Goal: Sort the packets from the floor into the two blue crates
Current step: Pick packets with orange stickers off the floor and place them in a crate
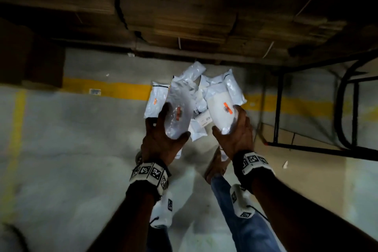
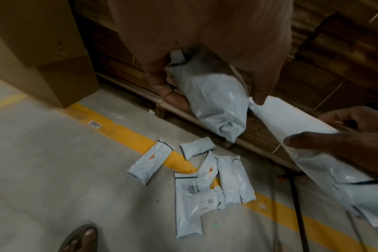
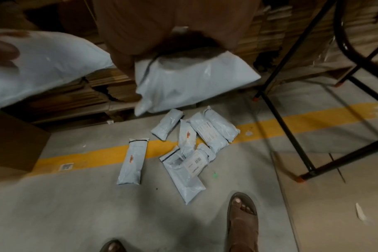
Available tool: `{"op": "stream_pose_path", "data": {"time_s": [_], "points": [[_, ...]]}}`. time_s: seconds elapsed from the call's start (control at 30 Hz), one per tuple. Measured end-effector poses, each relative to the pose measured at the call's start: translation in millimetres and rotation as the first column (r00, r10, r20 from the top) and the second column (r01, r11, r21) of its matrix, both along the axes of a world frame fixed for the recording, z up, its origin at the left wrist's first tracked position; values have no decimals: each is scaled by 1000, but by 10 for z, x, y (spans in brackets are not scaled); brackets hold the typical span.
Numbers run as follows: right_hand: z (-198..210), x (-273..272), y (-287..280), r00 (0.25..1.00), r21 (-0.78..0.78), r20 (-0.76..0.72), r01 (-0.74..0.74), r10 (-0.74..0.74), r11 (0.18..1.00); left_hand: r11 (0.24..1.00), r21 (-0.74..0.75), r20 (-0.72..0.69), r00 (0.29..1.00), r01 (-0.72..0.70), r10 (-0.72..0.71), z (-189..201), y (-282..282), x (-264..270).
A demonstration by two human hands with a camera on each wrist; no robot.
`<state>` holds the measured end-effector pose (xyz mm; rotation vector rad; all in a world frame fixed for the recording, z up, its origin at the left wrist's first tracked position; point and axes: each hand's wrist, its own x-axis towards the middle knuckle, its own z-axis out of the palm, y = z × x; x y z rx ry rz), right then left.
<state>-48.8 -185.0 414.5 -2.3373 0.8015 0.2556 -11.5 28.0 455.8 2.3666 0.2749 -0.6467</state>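
Note:
Both hands are raised over the grey floor, each gripping a white plastic packet. My left hand (image 1: 169, 127) curls round a crinkled packet (image 1: 180, 106) with an orange mark; the same packet (image 2: 214, 102) hangs from the palm in the left wrist view. My right hand (image 1: 231, 125) grips a smoother packet (image 1: 219, 108) with an orange sticker, also seen as a packet (image 3: 192, 81) in the right wrist view. Below lies a pile of several white packets (image 3: 188, 146) across the yellow line, with one packet (image 3: 132, 162) apart at its left. No blue crate is in view.
Stacked flat cardboard (image 1: 184, 16) on a pallet lines the back. A brown box (image 1: 30, 57) stands at the left. A black metal frame (image 1: 306, 108) stands at the right. A yellow floor line (image 1: 106, 88) runs under the pile. My sandalled foot (image 3: 242, 221) is near the packets.

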Motion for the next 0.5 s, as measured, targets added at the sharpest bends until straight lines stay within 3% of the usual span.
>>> {"op": "stream_pose_path", "data": {"time_s": [0.3, 0.5], "points": [[1549, 142, -272, 965, -16, 221, -145, 145, 989, 994, -26, 151, 983, -103, 106, 1676, -192, -335], [2202, 95, -340, 940, -84, 314, -109, 130, 990, 984, -119, 256, 954, -131, 158, 2259, -333, -483]]}}
